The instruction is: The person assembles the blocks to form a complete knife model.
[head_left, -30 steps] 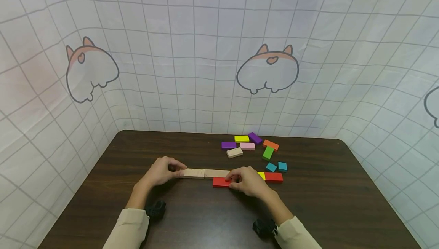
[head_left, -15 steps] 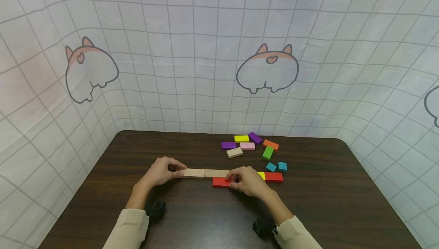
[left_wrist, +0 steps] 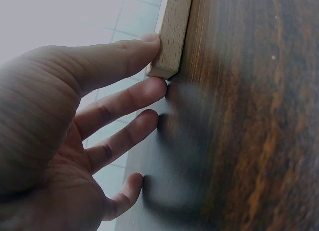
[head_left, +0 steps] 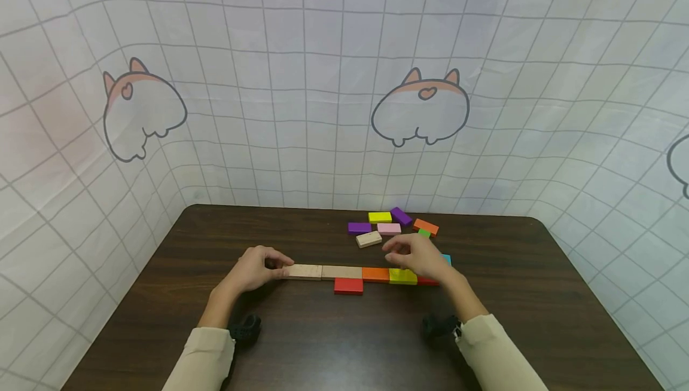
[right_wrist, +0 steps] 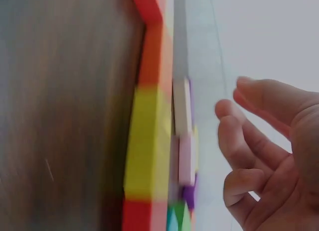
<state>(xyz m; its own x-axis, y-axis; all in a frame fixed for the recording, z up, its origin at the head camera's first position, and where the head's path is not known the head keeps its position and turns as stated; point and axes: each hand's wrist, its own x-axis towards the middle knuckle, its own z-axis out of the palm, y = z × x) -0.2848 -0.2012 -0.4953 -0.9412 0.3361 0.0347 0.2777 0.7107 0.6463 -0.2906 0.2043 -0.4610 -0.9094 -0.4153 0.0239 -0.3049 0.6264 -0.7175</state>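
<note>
A row of flat blocks crosses the middle of the table: a plain wooden block [head_left: 304, 271] at its left end, another wooden one [head_left: 342, 272], then an orange block [head_left: 375, 274], a yellow block [head_left: 402, 277] and a red block [head_left: 427, 281]. My left hand [head_left: 254, 270] pinches the left end block, thumb [left_wrist: 147, 44] on its side and index finger at its end. In front of the second wooden block lies another red block [head_left: 348, 286]. My right hand [head_left: 422, 254] hovers over the yellow block, fingers loosely bent and holding nothing.
Behind the row lie loose blocks: purple [head_left: 359, 228], yellow [head_left: 380, 217], pink [head_left: 389, 229], plain wood [head_left: 368, 240] and orange [head_left: 426, 227], among others. My right hand partly hides a green block [head_left: 424, 232] and a blue one [head_left: 447, 258]. A patterned curtain [head_left: 323, 110] stands behind the table.
My right hand has let go of the front red block and moved up and to the right, uncovering the orange and yellow blocks. The left hand stays in place.
</note>
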